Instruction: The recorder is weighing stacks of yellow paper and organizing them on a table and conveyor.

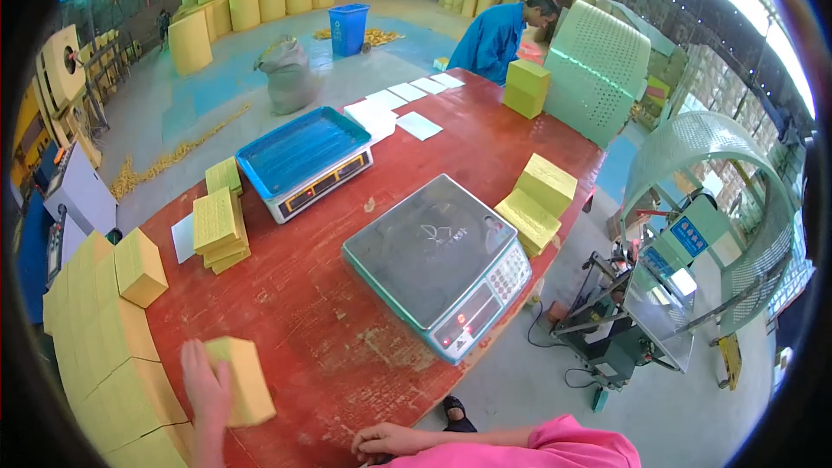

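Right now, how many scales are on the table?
2: blue-tray scale left of centre on the red table, and dark-topped scale nearer, by the right edge. No others show.

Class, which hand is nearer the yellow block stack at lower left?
Left: the left hand touches a separate block right of the stack; the right hand is farther right, by the edge of the table.

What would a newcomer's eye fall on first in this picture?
The broad red table comes first, filling the middle, with a blue-trayed scale and a dark-topped scale on it. Next are stacked yellow blocks at lower left, with the left hand at a single block. A bright pink sleeve stands out at the lower edge.
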`<state>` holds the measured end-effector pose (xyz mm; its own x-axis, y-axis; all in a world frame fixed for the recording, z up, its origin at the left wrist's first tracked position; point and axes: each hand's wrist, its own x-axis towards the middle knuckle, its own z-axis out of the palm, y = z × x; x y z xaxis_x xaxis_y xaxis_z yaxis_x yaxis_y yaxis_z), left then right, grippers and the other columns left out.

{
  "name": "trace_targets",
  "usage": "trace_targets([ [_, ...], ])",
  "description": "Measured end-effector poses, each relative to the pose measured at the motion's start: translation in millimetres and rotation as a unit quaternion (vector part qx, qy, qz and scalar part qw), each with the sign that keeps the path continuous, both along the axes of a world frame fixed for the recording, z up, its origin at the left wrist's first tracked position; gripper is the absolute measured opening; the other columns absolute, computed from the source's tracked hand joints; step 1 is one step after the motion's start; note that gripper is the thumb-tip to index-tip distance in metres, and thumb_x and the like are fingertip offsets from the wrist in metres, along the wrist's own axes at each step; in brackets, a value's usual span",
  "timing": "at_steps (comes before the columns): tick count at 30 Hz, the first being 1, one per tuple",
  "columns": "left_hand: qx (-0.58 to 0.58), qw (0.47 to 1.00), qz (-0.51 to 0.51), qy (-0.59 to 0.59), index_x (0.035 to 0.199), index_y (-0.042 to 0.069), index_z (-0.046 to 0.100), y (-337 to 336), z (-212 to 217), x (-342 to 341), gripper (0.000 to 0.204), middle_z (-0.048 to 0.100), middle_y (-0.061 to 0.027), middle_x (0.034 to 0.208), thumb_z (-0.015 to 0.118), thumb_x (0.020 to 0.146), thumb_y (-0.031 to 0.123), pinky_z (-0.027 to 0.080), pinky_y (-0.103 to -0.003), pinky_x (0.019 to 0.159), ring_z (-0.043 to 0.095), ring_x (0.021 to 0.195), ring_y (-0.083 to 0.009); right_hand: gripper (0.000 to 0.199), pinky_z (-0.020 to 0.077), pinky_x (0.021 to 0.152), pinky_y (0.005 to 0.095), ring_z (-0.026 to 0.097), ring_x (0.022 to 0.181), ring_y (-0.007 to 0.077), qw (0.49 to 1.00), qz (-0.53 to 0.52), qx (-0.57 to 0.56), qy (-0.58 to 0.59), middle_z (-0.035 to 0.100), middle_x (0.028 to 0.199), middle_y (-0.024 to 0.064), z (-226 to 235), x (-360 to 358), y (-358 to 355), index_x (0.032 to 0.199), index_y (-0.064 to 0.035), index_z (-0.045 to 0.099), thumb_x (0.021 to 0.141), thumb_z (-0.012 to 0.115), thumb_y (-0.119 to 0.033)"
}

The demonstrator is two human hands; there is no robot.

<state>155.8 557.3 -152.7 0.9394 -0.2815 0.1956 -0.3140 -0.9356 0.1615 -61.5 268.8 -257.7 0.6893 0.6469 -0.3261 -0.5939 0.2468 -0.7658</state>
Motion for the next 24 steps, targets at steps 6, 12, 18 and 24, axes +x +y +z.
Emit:
trace_targets([
  [6, -0.016, 0.998, -0.040, 0.041, 0.139, -0.013, 0.037, -119, 31, -140, 0.059, 0.035, -0.0332, 0.146, 0.052, 0.089, 0.017, 0.024, -0.049, 0.116, 0.033, 0.138, -0.0459, 0.022, 0.0502, 0.090, 0.0397, 0.065, 0.097, 0.0279, 0.985, 0.011, -0.027, -0.170, 0.070, 0.100, 0.0119, -48, -45, -60, 0.103, -0.0026, 0.070, 0.095, 0.056, -0.018],
  [12, 0.011, 0.999, 0.000, 0.038, 0.139, -0.011, 0.039, -184, 28, -223, 0.061, 0.036, -0.0329, 0.146, 0.056, 0.092, 0.023, 0.029, -0.049, 0.115, 0.030, 0.139, -0.0460, 0.019, 0.0484, 0.095, 0.0426, 0.061, 0.108, 0.0343, 0.893, -0.013, 0.162, 0.420, 0.066, 0.113, 0.0163, -21, -40, -91, 0.106, -0.0026, 0.067, 0.091, 0.059, -0.012],
  [18, -0.026, 0.992, 0.124, -0.001, 0.143, -0.007, 0.037, -229, 56, -256, 0.060, 0.036, -0.0316, 0.147, 0.053, 0.092, 0.020, 0.029, -0.046, 0.115, 0.033, 0.140, -0.0415, 0.034, 0.0411, 0.095, 0.0340, 0.059, 0.103, 0.0140, 0.930, 0.029, 0.294, 0.220, 0.065, 0.112, -0.0004, -74, -57, -70, 0.121, -0.0064, 0.060, 0.098, 0.051, -0.030],
  [24, -0.372, 0.904, 0.175, 0.115, 0.141, -0.010, 0.037, -170, -10, -301, 0.060, 0.041, -0.0307, 0.143, 0.052, 0.093, 0.021, 0.028, -0.046, 0.114, 0.036, 0.137, -0.0435, 0.033, 0.0456, 0.089, 0.0315, 0.058, 0.100, 0.0141, 0.976, 0.031, 0.156, 0.150, 0.064, 0.104, -0.0002, -22, -60, -78, 0.117, -0.0095, 0.062, 0.096, 0.058, -0.035],
])
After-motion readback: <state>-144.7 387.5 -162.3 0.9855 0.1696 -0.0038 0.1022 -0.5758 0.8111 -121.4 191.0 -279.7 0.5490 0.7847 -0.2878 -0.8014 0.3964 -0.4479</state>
